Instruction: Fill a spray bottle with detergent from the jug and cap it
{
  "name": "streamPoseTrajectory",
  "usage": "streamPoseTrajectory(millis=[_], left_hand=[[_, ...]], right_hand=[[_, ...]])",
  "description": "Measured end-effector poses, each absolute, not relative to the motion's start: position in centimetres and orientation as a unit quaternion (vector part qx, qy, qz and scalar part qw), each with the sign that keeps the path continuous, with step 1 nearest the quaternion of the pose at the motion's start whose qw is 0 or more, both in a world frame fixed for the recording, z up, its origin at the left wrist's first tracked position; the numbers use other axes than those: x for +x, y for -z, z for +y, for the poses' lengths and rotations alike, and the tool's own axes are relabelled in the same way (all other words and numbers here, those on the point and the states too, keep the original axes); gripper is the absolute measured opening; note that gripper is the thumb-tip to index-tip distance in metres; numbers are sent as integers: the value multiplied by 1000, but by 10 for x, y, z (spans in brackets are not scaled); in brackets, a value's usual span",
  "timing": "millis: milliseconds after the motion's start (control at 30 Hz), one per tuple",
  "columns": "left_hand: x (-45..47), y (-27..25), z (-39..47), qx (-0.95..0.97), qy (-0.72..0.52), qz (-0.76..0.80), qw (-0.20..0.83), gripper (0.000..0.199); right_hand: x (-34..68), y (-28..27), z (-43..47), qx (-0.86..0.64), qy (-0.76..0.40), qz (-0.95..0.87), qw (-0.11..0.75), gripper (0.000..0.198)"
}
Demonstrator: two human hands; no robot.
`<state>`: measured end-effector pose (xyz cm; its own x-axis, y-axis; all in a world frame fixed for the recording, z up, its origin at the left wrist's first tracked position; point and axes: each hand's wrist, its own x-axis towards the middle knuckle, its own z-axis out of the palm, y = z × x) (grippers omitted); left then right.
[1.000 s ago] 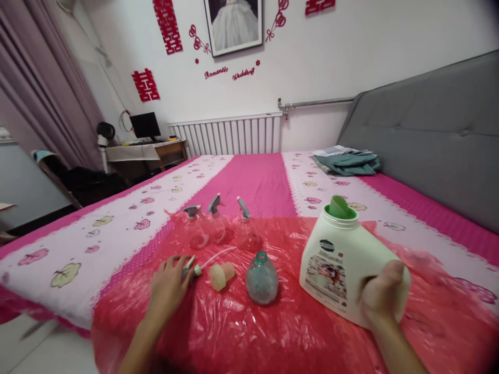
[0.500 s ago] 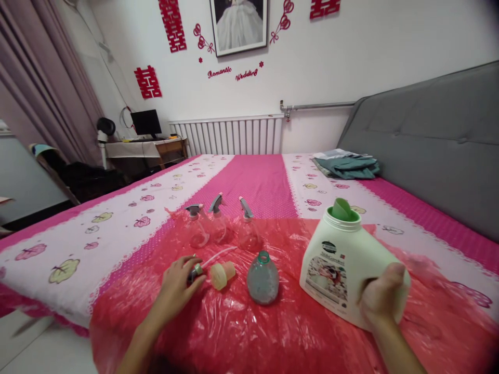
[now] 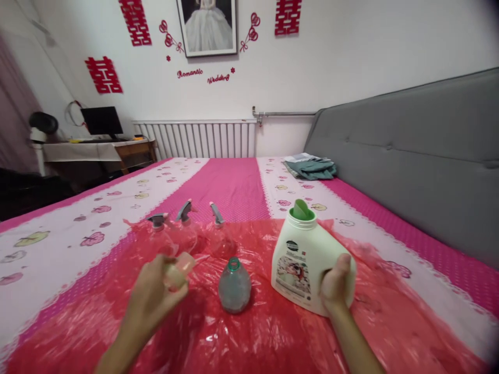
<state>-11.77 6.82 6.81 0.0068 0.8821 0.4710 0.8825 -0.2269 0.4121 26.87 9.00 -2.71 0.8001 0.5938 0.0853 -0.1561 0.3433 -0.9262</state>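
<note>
My left hand (image 3: 150,293) is closed around a pale yellow and pinkish cap (image 3: 182,269), slightly blurred. My right hand (image 3: 334,286) grips the handle of a pale green detergent jug (image 3: 294,249), whose uncapped mouth shows a green spout (image 3: 301,209). Between the hands stands a clear round bottle (image 3: 234,288), upright with its green-rimmed neck open and cloudy inside. Behind my left hand are three clear spray bottles with grey triggers: a left one (image 3: 159,236), a middle one (image 3: 187,234) and a right one (image 3: 220,236).
Red plastic sheeting (image 3: 218,343) lies wrinkled under the bottles on a pink and white bed (image 3: 230,179). Folded clothes (image 3: 312,167) rest by the grey headboard (image 3: 409,130). A desk with a monitor (image 3: 102,122) stands at the far left.
My left hand has left the loose spray head and taken hold of the cap. The view has turned right, shifting everything leftward. My right hand keeps its hold on the jug.
</note>
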Motion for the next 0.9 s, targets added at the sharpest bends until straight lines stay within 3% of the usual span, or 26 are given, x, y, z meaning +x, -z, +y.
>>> streamPoseTrajectory(millis=[100, 200, 300, 433, 667, 900], left_hand=[[-96, -117, 71, -646, 449, -615, -59, 50], [-47, -164, 80, -658, 558, -485, -142, 60], [18, -196, 97, -686, 555, -340, -325, 77], [93, -205, 119, -689, 497, -216, -480, 73], [126, -176, 126, -746, 443, -222, -446, 68], [114, -178, 133, -825, 392, -251, -320, 64]], right_hand=[[268, 31, 92, -501, -259, -209, 799, 64], [266, 32, 89, -486, -273, -206, 804, 61], [264, 32, 86, -479, -284, -198, 807, 59], [262, 32, 85, -476, -297, -184, 807, 54], [259, 30, 87, -467, -322, -195, 800, 59], [256, 31, 87, -464, -333, -200, 796, 66]])
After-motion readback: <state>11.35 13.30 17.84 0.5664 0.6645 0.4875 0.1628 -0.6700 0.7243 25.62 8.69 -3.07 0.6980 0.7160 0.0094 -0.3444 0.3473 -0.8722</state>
